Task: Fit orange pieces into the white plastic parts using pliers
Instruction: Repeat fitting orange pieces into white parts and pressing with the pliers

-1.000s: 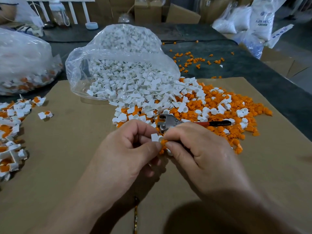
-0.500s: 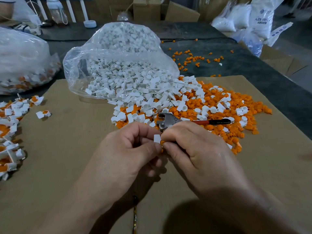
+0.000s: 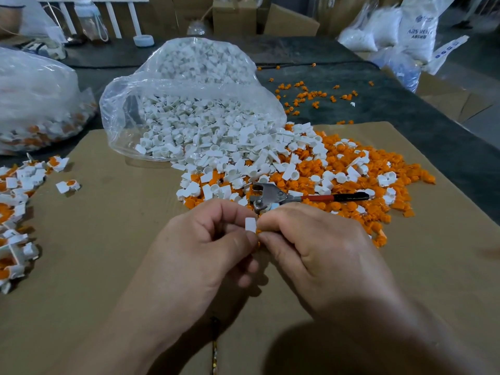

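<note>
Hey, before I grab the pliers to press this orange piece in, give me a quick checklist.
1. White part pinched in left hand: ok.
2. Orange piece pinched in right hand: ok, only a sliver shows.
3. Orange piece lined up in the white part: cannot tell, fingers hide the joint.
4. Pliers close by, lying on the pile just beyond the hands: ok.
5. A hand free for the pliers: not ok, both hold pieces.

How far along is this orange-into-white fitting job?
Done: a pile of fitted parts at far left. In hand: left hand holds a white part, right hand pinches an orange piece against it; pliers lie untouched. Left: the large loose heap and the open bag of white parts.
</note>
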Action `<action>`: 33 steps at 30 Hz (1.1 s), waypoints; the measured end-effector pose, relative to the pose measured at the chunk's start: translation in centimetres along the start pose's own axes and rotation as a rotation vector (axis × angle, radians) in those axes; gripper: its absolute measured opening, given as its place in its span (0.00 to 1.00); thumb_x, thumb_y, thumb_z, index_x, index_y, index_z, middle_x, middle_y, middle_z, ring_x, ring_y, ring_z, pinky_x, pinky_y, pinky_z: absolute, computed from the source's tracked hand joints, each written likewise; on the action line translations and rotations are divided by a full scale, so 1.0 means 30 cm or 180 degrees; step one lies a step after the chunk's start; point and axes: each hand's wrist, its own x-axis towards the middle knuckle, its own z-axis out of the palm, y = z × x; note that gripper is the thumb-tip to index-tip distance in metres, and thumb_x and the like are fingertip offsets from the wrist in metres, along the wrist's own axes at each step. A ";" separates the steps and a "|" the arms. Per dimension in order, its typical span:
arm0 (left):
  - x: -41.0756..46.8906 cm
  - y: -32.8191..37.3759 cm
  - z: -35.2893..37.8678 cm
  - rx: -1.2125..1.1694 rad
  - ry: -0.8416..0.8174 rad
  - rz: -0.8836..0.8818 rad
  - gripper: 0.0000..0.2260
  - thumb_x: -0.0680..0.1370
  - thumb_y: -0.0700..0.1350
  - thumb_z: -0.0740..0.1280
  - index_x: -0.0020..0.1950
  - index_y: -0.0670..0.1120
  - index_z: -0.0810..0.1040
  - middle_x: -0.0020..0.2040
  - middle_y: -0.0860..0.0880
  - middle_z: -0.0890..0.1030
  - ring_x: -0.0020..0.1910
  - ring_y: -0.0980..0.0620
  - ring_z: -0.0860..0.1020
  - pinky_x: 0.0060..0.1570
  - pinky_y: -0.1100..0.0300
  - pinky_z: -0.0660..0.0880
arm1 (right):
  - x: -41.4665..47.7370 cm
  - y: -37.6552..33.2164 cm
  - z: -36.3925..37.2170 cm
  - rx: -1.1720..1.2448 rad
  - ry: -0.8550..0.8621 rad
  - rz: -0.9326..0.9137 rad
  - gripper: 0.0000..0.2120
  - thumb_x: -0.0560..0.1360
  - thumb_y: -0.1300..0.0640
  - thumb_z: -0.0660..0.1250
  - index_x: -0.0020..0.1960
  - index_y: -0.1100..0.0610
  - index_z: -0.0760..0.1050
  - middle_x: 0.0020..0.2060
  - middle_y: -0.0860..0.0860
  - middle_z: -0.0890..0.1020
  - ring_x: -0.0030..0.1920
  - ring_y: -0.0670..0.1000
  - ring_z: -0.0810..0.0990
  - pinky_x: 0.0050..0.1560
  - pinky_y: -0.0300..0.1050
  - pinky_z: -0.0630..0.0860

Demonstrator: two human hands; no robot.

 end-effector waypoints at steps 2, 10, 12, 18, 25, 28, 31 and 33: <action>0.000 0.002 0.003 -0.0132 -0.0029 -0.0056 0.06 0.70 0.45 0.72 0.46 0.50 0.84 0.30 0.42 0.81 0.26 0.46 0.79 0.34 0.43 0.82 | 0.000 0.000 -0.007 0.0048 -0.0061 0.0036 0.03 0.78 0.56 0.66 0.50 0.51 0.79 0.41 0.44 0.79 0.40 0.43 0.76 0.36 0.37 0.73; 0.007 0.002 0.007 0.0488 0.0385 0.0345 0.09 0.67 0.48 0.76 0.45 0.57 0.83 0.31 0.53 0.80 0.29 0.55 0.79 0.30 0.65 0.76 | 0.000 0.026 0.002 0.0027 -0.0152 -0.0046 0.11 0.78 0.57 0.64 0.60 0.51 0.76 0.53 0.47 0.79 0.54 0.46 0.76 0.52 0.44 0.77; 0.008 0.001 0.004 0.0526 0.0406 0.0373 0.10 0.70 0.45 0.78 0.45 0.58 0.83 0.31 0.56 0.79 0.29 0.58 0.78 0.29 0.67 0.75 | 0.006 0.066 -0.015 -0.0194 -0.0083 0.0214 0.17 0.78 0.55 0.62 0.67 0.50 0.71 0.62 0.46 0.75 0.64 0.46 0.70 0.64 0.41 0.68; 0.012 0.006 -0.003 0.0354 0.0269 0.0276 0.12 0.72 0.41 0.76 0.44 0.58 0.82 0.32 0.54 0.81 0.30 0.55 0.82 0.30 0.66 0.76 | 0.027 0.149 -0.033 -0.1117 -0.0962 0.0744 0.30 0.75 0.46 0.59 0.74 0.47 0.55 0.71 0.46 0.60 0.73 0.48 0.56 0.73 0.50 0.57; 0.024 0.009 -0.020 0.0280 0.0280 0.0219 0.11 0.73 0.39 0.75 0.41 0.56 0.82 0.31 0.52 0.82 0.30 0.55 0.82 0.29 0.66 0.76 | 0.024 0.159 -0.048 -0.1407 -0.0955 0.0908 0.30 0.74 0.38 0.56 0.74 0.46 0.55 0.69 0.46 0.61 0.70 0.50 0.57 0.71 0.51 0.59; 0.027 0.008 -0.021 0.0233 0.0261 0.0202 0.11 0.73 0.39 0.75 0.40 0.56 0.82 0.31 0.51 0.82 0.30 0.55 0.82 0.29 0.67 0.76 | 0.023 0.163 -0.056 -0.1494 -0.1124 0.0883 0.32 0.73 0.34 0.52 0.74 0.44 0.54 0.70 0.44 0.64 0.70 0.49 0.58 0.70 0.50 0.58; 0.031 0.015 -0.019 -0.0036 0.0282 0.0134 0.06 0.67 0.44 0.76 0.39 0.54 0.82 0.31 0.49 0.81 0.28 0.55 0.80 0.28 0.67 0.75 | 0.030 0.165 -0.077 -0.1476 -0.1210 0.0866 0.35 0.68 0.28 0.48 0.72 0.39 0.55 0.67 0.38 0.66 0.64 0.47 0.58 0.64 0.48 0.60; 0.034 0.018 -0.021 -0.0300 0.0311 0.0086 0.05 0.64 0.47 0.75 0.38 0.52 0.82 0.31 0.46 0.80 0.27 0.55 0.79 0.27 0.67 0.74 | 0.030 0.170 -0.081 -0.1442 -0.1246 0.0872 0.37 0.65 0.26 0.46 0.72 0.38 0.54 0.65 0.37 0.67 0.62 0.46 0.58 0.62 0.47 0.60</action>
